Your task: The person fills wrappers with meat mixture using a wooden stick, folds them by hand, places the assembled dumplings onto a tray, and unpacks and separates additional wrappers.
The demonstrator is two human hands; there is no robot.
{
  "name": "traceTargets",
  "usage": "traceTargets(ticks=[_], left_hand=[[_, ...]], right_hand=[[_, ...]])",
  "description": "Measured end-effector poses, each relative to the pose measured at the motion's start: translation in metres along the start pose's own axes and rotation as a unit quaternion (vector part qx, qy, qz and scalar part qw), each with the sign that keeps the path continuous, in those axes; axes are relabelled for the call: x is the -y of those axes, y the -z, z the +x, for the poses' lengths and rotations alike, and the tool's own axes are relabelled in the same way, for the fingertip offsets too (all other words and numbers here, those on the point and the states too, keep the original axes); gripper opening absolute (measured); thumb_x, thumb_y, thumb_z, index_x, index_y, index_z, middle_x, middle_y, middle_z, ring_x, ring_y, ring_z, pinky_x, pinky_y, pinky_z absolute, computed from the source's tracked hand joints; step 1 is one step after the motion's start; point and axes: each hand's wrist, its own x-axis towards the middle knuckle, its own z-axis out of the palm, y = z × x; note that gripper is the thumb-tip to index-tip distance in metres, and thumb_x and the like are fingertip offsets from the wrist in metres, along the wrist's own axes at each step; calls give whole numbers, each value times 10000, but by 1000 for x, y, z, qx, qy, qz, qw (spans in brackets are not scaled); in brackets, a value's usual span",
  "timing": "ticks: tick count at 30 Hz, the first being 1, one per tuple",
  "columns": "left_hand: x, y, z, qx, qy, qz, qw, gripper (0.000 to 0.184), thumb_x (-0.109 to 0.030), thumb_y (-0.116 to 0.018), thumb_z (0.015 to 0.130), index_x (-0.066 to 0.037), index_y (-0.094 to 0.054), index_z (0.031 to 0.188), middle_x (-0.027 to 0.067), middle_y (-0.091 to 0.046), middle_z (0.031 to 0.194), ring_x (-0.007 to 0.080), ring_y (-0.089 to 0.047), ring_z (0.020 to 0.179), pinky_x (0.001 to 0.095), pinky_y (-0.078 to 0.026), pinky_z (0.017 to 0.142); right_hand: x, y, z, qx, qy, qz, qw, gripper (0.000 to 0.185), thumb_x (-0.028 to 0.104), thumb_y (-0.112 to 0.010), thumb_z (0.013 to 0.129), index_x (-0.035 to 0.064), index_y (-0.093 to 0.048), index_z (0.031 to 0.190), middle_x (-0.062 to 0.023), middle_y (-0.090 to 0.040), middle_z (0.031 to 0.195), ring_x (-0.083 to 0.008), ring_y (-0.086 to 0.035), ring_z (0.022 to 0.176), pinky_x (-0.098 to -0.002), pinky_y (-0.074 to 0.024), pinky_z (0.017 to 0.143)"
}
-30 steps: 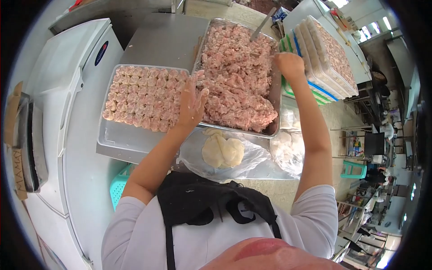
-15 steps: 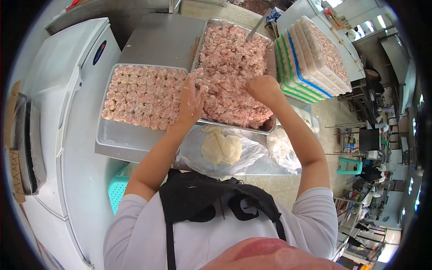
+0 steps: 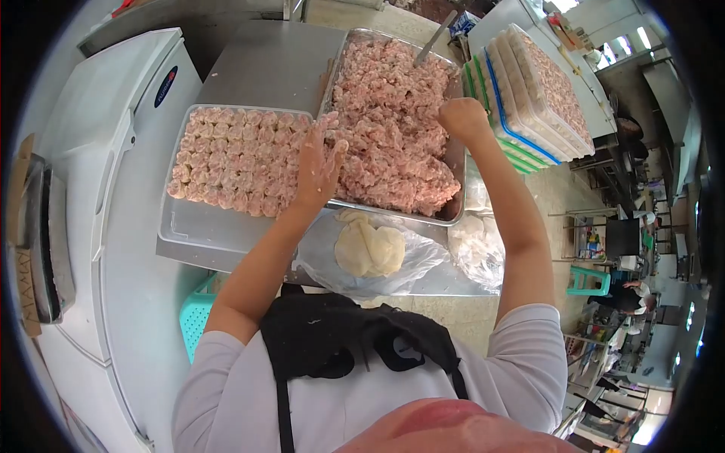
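We are working with two hands over one metal pan [image 3: 400, 214] of minced meat [image 3: 389, 121]. Our right hand [image 3: 462, 121] is making a fist at the pan's right side; whether it is gripping anything, we cannot tell. Our left hand [image 3: 319, 167] is hovering where the pan is meeting one plastic tray [image 3: 211, 232], thumb standing apart from smeared fingers; we cannot tell whether it is holding something. Dumplings [image 3: 234, 158] are sitting in rows, too crowded for counting. One heap of wrappers [image 3: 370, 249] is lying in plastic before the pan.

One long handle [image 3: 436, 38] is poking past the far rim. One stack of trays [image 3: 521, 98] is standing just beside the right rim, tightening that side. Tabletop [image 3: 276, 64] is stretching beyond the dumplings, and the tray's floor is showing along its near edge.
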Motion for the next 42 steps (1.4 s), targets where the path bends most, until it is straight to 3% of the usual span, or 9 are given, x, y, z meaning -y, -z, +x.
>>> traceTargets(ticks=[4, 10, 14, 19, 24, 28, 38, 40, 42], left_hand=[[1, 1, 1, 2, -9, 48, 999, 518, -340, -514, 951, 18, -436, 1316, 243, -506, 1288, 399, -462, 1215, 455, -309, 1060], [-3, 1, 0, -11, -14, 55, 998, 497, -325, -515, 946, 1, -448, 1315, 245, -517, 1262, 399, -482, 1184, 451, -338, 1030], [-4, 2, 1, -14, -25, 55, 998, 500, -322, -517, 945, 2, -446, 1318, 248, -515, 1261, 400, -477, 1189, 448, -351, 1018], [4, 0, -1, -3, -6, 61, 998, 515, -320, -520, 945, 18, -434, 1324, 247, -501, 1286, 398, -459, 1211, 444, -335, 1032], [-5, 1, 1, -1, -3, 50, 999, 510, -309, -513, 951, 30, -427, 1322, 233, -507, 1288, 384, -452, 1225, 439, -318, 1047], [1, -2, 1, 6, -21, 35, 999, 455, -272, -496, 959, 25, -452, 1301, 221, -521, 1276, 369, -466, 1210, 434, -314, 1050], [-19, -2, 2, 12, -96, 130, 987, 266, -192, -559, 879, -40, -617, 1089, 159, -588, 1062, 362, -532, 1020, 442, -382, 934], [-43, 4, 2, 26, -149, 131, 980, 256, -189, -586, 847, -58, -632, 1062, 140, -594, 1044, 348, -539, 1011, 444, -389, 920], [-52, 9, -22, 160, -174, 109, 965, 289, -197, -635, 795, -77, -637, 1058, 120, -590, 1055, 332, -531, 1033, 449, -386, 923]], right_hand=[[18, 26, -36, 112, 30, -24, 993, 151, 158, -580, 785, 99, -706, 726, -89, -702, 781, -239, -693, 760, -372, -542, 626], [39, 68, -94, 170, 59, -52, 982, 175, 200, -588, 803, 101, -711, 726, -68, -696, 729, -234, -695, 737, -383, -538, 598], [-3, 85, -79, 125, -24, -19, 992, 250, 337, -609, 798, 130, -707, 700, -57, -680, 704, -235, -689, 714, -375, -529, 584], [-34, 32, -37, 45, -80, -64, 994, 187, 259, -615, 784, 119, -706, 700, -68, -684, 721, -243, -687, 713, -372, -532, 591], [11, -17, -46, 48, -47, -28, 997, 129, 152, -597, 755, 112, -706, 700, -74, -686, 718, -235, -687, 703, -367, -530, 581], [40, 8, -84, 106, -50, -17, 993, 132, 135, -585, 759, 124, -699, 693, -67, -688, 725, -226, -684, 692, -384, -512, 551], [86, 56, -153, 27, -140, 63, 988, 105, 122, -582, 764, 100, -674, 718, -83, -666, 703, -231, -678, 656, -349, -516, 519], [88, 51, -163, 12, -154, 65, 986, 92, 109, -581, 751, 105, -667, 719, -77, -660, 684, -219, -672, 623, -335, -515, 498], [93, 53, -171, -3, -198, 78, 977, 90, 105, -581, 745, 118, -661, 706, -66, -655, 674, -210, -669, 617, -332, -516, 495]])
